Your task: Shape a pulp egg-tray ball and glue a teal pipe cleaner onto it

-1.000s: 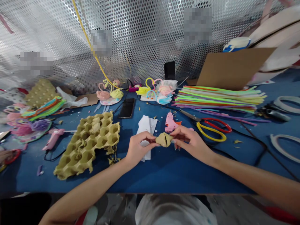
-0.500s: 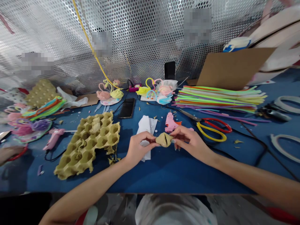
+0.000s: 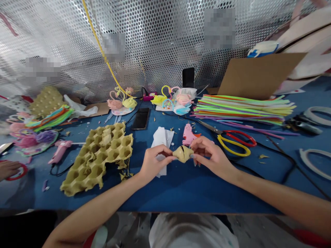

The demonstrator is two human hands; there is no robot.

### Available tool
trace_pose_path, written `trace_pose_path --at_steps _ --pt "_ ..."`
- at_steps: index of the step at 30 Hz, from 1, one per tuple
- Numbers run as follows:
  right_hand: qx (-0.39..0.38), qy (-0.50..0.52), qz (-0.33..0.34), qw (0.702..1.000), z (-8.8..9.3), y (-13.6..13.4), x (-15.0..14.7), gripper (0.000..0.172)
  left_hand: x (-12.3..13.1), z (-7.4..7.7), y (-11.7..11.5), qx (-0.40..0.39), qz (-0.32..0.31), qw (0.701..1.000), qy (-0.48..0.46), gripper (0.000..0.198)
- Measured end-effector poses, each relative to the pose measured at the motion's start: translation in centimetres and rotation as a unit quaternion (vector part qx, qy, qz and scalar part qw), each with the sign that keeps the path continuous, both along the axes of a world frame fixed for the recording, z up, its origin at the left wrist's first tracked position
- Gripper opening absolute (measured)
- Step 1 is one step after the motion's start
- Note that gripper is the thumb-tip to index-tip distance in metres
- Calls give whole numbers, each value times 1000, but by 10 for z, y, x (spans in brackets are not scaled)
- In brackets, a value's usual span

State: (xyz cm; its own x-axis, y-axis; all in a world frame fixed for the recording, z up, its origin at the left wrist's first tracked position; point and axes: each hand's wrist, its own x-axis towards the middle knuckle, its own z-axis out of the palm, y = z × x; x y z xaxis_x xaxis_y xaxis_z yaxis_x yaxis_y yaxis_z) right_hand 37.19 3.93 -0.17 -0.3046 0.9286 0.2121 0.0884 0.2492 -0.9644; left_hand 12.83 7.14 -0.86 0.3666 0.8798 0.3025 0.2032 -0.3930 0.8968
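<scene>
Between my two hands is a small tan egg-carton cup (image 3: 183,154) with a dark slit across its top. My left hand (image 3: 156,159) pinches its left end between thumb and fingers. The right end is pinched by my right hand (image 3: 207,153). White paper (image 3: 162,136) lies partly under my left hand. Just beyond my right hand rests a pink glue gun (image 3: 189,134). Scissors (image 3: 230,139) with red and yellow handles lie to its right. An egg carton (image 3: 100,155), torn along its near right edge, sits left of my hands.
Pipe cleaners (image 3: 240,109) are heaped at the back right, before a cardboard sheet (image 3: 261,74). A phone (image 3: 140,119) and pipe-cleaner swans (image 3: 122,103) stand farther back. Another pink glue gun (image 3: 60,151) lies left. At the far left, another person's hand (image 3: 9,169) holds red-handled scissors.
The egg-carton cup has turned slightly in my fingers, its slit now lying more slanted. The other person's hand at the far left has shifted, showing more of the red handle.
</scene>
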Motion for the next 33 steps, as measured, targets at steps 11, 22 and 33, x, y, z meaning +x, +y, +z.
trace_pose_path --at_steps 11,22,33 --pt "-16 4 5 1000 -4 2 -1 23 1 1 -2 2 3 1000 -4 33" --pt "-22 -6 12 1000 0 1 -2 26 1 3 -1 3 7 1000 4 38" --pt "-26 -12 13 1000 -2 1 -2 28 0 2 0 -9 6 1000 4 38"
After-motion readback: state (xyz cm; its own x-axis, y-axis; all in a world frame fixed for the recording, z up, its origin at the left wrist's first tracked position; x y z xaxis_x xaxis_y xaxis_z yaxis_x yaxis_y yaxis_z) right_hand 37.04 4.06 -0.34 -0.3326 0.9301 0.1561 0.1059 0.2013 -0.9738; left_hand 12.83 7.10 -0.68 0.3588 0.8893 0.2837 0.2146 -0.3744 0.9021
